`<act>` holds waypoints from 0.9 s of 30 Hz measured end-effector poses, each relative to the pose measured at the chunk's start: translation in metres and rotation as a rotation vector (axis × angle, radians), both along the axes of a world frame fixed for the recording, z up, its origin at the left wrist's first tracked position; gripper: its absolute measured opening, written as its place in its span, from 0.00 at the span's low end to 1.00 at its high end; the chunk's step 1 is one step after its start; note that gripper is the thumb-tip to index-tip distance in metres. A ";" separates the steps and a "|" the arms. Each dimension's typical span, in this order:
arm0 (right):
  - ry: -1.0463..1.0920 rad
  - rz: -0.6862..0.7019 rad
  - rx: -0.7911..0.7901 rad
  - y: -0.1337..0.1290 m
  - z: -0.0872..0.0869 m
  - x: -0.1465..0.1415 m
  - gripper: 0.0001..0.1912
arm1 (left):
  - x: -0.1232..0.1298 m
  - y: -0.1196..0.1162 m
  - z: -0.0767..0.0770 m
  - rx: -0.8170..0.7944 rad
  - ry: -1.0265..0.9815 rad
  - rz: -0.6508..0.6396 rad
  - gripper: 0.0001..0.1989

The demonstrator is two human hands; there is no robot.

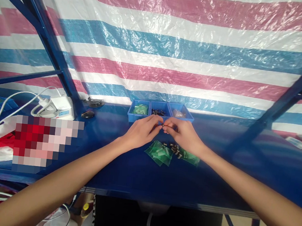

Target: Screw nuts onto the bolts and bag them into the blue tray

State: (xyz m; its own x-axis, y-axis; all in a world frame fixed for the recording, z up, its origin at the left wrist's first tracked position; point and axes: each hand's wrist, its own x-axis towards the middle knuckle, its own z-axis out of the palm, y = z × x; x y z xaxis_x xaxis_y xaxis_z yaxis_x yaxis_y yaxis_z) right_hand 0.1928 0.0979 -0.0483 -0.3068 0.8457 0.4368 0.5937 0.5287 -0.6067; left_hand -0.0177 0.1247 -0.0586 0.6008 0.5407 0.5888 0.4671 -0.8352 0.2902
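Observation:
My left hand (147, 130) and my right hand (179, 131) meet fingertip to fingertip above the blue table, in front of the bins. Both are closed in a pinch around a small dark piece (163, 125), mostly hidden by the fingers and too small to name. Just below my hands lie green plastic bags (160, 153). A little pile of small metal parts (175, 149) sits beside them, with another green bag (191, 158) to its right, under my right wrist.
Behind my hands stand three joined blue bins: one with green bags (141, 109), one with dark small parts (158, 112), one with clear bags (179, 114). At left are a white power strip (62, 107), cables and a black mouse (88, 114). Blue frame posts flank the table (123, 174).

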 end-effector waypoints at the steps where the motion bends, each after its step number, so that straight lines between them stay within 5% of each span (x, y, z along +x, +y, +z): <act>1: 0.010 -0.001 -0.012 0.000 0.000 0.000 0.04 | 0.000 0.000 0.000 0.009 0.007 -0.009 0.09; 15: -0.052 0.005 0.093 -0.004 0.003 -0.001 0.08 | 0.001 0.002 0.000 -0.005 -0.011 0.017 0.09; 21: -0.077 0.014 0.242 -0.003 -0.002 0.001 0.06 | 0.004 0.001 0.002 -0.132 -0.102 -0.056 0.11; 27: -0.073 0.023 0.201 -0.005 0.003 -0.002 0.08 | 0.004 0.003 0.002 -0.235 -0.122 -0.096 0.16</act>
